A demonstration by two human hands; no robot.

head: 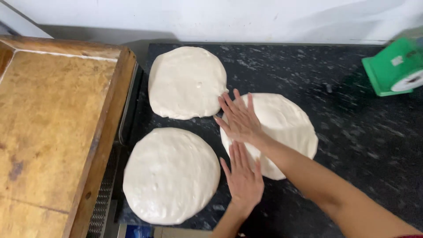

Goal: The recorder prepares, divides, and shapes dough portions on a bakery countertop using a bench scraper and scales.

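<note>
Three flattened dough rounds lie on the black speckled counter (352,145); I take the green scale (392,68) at the counter's far right corner as my landmark.

Round one (187,82): far from the scale, at the counter's back left, just beside the wooden board.
Round two (171,175): the one farthest from the scale, front left, apart from round one.
Round three (286,128): closest to the scale, though well apart from it, in the middle of the counter.

My right hand (240,119) lies flat on round three's left edge, fingers spread and straight, gripping nothing; the fingertips reach toward round one's rim. My left hand (243,176) is also open and flat, palm down, fingers together, at round three's lower left edge, between it and round two. I cannot tell whether its fingers press dough or counter.

One wooden board (48,128), raised rim, sits left of everything, farthest from the scale. One scale, partly cut off by the frame. White wall (220,17) behind.
</note>
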